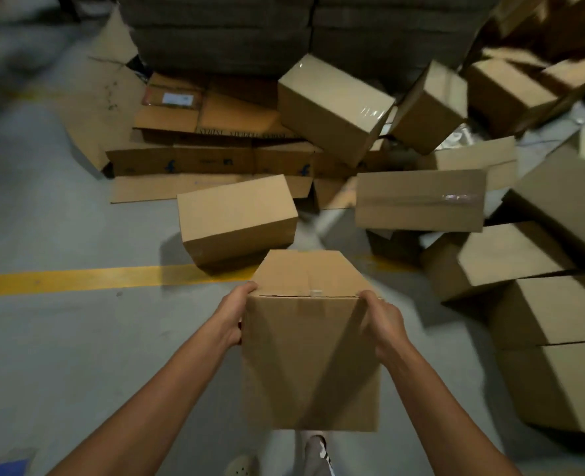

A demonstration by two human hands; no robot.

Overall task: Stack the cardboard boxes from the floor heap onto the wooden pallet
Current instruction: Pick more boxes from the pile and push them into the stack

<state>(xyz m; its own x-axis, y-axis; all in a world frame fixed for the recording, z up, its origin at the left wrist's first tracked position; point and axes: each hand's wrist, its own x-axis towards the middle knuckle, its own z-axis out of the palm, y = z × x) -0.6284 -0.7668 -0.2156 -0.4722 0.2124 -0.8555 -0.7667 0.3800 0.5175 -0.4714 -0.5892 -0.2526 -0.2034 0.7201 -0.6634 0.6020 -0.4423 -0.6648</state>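
I hold a plain brown cardboard box (310, 355) in front of me above the grey floor, its taped top facing away. My left hand (232, 317) grips its left top edge, thumb on the upper corner. Gripping the right top edge is my right hand (383, 324). Beyond it lies the floor heap: a closed box (236, 218) just ahead, a tilted box (332, 104) with shiny tape, another box (419, 199) to the right, and several more at the far right. No wooden pallet is in view.
Flattened cartons (195, 139) lie on the floor behind the heap, before a dark stack of bundled cardboard (301, 29). A yellow floor line (78, 278) runs left. Stacked boxes (555, 355) stand close at my right. My shoes (313, 455) show below the box.
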